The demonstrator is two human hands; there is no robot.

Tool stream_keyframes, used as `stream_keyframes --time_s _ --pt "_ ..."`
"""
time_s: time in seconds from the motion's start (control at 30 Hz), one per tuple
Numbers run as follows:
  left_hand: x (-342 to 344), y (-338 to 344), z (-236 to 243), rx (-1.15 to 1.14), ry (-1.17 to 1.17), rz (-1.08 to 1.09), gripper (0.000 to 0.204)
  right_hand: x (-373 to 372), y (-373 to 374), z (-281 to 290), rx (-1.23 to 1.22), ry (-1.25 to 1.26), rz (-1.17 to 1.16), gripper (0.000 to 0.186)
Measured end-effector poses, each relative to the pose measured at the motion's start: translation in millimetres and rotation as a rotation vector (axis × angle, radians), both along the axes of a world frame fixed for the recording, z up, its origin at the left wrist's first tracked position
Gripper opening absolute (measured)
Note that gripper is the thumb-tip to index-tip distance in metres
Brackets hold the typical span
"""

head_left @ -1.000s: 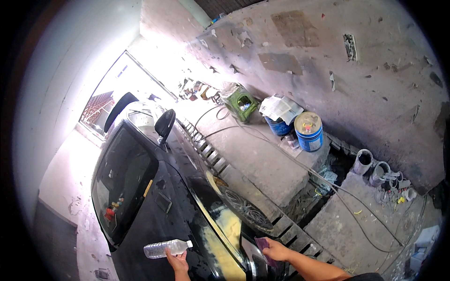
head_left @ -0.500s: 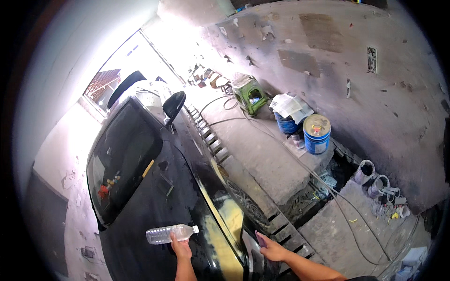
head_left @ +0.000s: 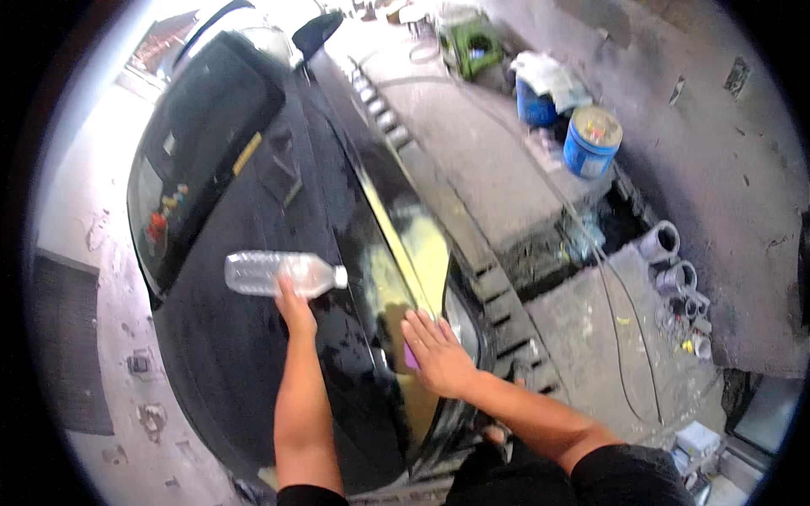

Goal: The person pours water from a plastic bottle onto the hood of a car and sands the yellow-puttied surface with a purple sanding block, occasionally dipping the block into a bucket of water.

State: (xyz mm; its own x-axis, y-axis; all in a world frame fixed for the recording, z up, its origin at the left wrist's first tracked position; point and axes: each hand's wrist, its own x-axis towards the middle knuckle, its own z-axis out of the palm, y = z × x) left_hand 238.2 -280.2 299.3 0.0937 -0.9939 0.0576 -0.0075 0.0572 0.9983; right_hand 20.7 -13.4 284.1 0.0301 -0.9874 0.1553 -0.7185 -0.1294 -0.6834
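My left hand is closed around a clear plastic bottle with a white cap. The bottle lies sideways above the dark hood of a car, its cap pointing right. My right hand presses a purple piece of sandpaper against the front fender, fingers laid together over it. Most of the sandpaper is hidden under the palm. Beneath and beyond this hand spreads a patch of yellow body filler. Wet-looking marks show on the dark paint between my hands.
A blue bucket and another covered with newspaper stand by the right wall. A green stool is farther back. Hoses cross the concrete beside an open trench. Grey pipe pieces lie at right.
My right hand has moved left and forward, bringing the sandpaper onto the filler. My left hand and the bottle have shifted up and left in view. The view has tilted down toward the car.
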Motion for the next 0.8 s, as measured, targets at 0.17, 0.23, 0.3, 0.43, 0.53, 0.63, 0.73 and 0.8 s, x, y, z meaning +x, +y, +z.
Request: stream_keyframes --time_s 0.17,0.23,0.3,0.43,0.53,0.63,0.73,0.8 --pt "-14 -1 15 -0.051 0.125 0.016 0.062 51 7 -29 -0.061 0.077 0.024 0.076" --pt "-10 0 13 -0.072 0.122 -0.030 0.063 65 3 -35 -0.051 0.157 0.012 0.078" --pt "-7 0 17 -0.073 0.115 -0.053 0.065 67 -19 -25 -0.091 0.045 -0.015 0.078" --pt "-9 -2 18 -0.091 0.172 -0.051 0.067 56 -100 -11 -0.148 0.085 -0.114 0.080" --pt "-29 -4 14 -0.109 0.263 -0.108 0.069 31 -164 -9 -0.188 0.090 -0.233 0.079" --pt "-16 -2 15 -0.109 0.258 -0.100 0.071 48 -140 -4 -0.135 0.069 -0.143 0.078" --pt "-6 -1 18 -0.115 0.221 -0.058 0.071 83 -44 -17 -0.114 0.000 -0.034 0.078" --pt "-5 0 16 -0.102 0.204 -0.054 0.070 95 -9 -24 -0.028 0.021 -0.011 0.080"
